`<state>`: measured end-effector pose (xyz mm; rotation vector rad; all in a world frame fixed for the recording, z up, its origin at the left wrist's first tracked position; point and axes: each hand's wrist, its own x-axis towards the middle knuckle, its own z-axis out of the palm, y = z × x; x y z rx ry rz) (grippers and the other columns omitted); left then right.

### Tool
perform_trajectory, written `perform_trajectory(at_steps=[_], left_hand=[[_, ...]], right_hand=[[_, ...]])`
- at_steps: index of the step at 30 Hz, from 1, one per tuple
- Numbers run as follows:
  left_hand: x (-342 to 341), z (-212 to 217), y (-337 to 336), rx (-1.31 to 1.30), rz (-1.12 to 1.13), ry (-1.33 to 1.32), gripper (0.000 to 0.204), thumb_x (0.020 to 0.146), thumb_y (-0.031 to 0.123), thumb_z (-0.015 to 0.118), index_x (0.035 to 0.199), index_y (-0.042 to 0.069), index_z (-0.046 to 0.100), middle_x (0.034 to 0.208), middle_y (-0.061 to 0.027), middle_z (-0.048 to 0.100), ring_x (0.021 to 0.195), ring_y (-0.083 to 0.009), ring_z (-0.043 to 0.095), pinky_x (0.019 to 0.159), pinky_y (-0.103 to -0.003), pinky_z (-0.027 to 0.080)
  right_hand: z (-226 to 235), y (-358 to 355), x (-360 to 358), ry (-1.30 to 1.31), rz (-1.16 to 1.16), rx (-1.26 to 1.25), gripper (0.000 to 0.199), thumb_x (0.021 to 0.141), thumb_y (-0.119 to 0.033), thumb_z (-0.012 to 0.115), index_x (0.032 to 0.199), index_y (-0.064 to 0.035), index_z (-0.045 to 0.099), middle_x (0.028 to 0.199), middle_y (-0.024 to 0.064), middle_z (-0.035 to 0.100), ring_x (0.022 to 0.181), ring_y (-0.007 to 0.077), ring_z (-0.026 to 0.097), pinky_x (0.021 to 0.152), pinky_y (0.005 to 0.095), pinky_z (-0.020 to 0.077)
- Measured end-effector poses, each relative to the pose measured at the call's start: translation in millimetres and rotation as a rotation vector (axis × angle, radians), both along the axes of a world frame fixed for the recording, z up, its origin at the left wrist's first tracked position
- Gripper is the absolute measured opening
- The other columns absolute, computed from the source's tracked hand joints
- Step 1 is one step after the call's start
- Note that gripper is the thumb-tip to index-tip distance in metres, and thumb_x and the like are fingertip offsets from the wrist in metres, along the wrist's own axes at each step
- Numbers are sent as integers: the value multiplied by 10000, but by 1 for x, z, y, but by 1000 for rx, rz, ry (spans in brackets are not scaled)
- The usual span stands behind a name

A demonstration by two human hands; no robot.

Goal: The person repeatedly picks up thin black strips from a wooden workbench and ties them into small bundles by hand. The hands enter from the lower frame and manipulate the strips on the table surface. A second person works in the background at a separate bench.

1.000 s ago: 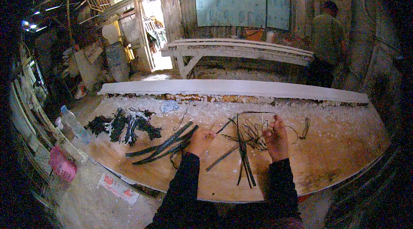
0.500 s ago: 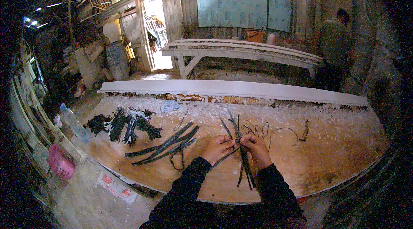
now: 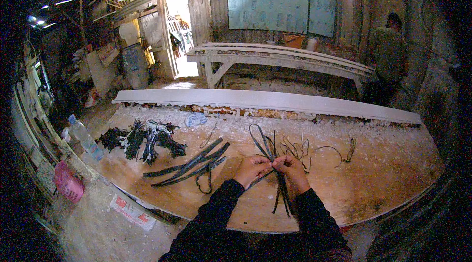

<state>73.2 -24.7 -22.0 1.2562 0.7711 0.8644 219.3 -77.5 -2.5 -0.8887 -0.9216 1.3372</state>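
Observation:
My left hand (image 3: pixel 252 169) and my right hand (image 3: pixel 291 169) meet above the wooden board (image 3: pixel 339 188). Both have their fingertips pinched on a bundle of narrow black strips (image 3: pixel 282 193) at its middle. Strip ends fan out below my hands, while a thin loop and more ends stick up beyond them. Part of the bundle is hidden behind my fingers. To the left of my left hand lie several loose black strips (image 3: pixel 189 166). Beyond my right hand, thin dark cord (image 3: pixel 297 150) lies in loose coils.
Tufted black-and-white bundles (image 3: pixel 142 140) lie at the board's far left. Beside its left edge are a clear bottle (image 3: pixel 84 136) and a pink basket (image 3: pixel 68 182). A white ledge (image 3: pixel 265 100) borders the far side. Behind stands a long bench (image 3: pixel 280 56); a person (image 3: pixel 388 55) is at far right.
Between my hands, a strip beyond the fingers has opened into a tall rounded loop. My left hand has shifted slightly right, closer to my right; both still pinch the bundle.

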Motion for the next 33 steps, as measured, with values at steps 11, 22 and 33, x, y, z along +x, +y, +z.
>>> perform_trajectory(at_steps=[11, 22, 33], left_hand=[[3, -7, 3, -45, 4, -67, 183, 814, 203, 567, 847, 23, 581, 690, -10, 576, 578, -68, 541, 507, -190, 450], [-2, -9, 9, -123, 66, -162, 190, 809, 211, 578, 814, 22, 568, 671, -40, 571, 579, -101, 559, 464, -205, 434], [-2, -7, 7, -123, 63, -238, 213, 811, 227, 573, 827, 14, 570, 690, -29, 575, 583, -96, 545, 478, -208, 434]], right_hand=[[-2, 2, 0, -81, -19, -1, 122, 732, -85, 640, 754, -46, 526, 722, 41, 569, 689, 133, 529, 671, 248, 407], [-2, 6, 1, -179, -40, 180, 91, 773, -55, 578, 864, -47, 569, 802, 11, 563, 755, 118, 513, 701, 242, 411], [5, -2, -2, -911, -159, 603, 198, 675, 39, 606, 861, -29, 597, 812, 69, 567, 789, 208, 536, 702, 273, 425]])
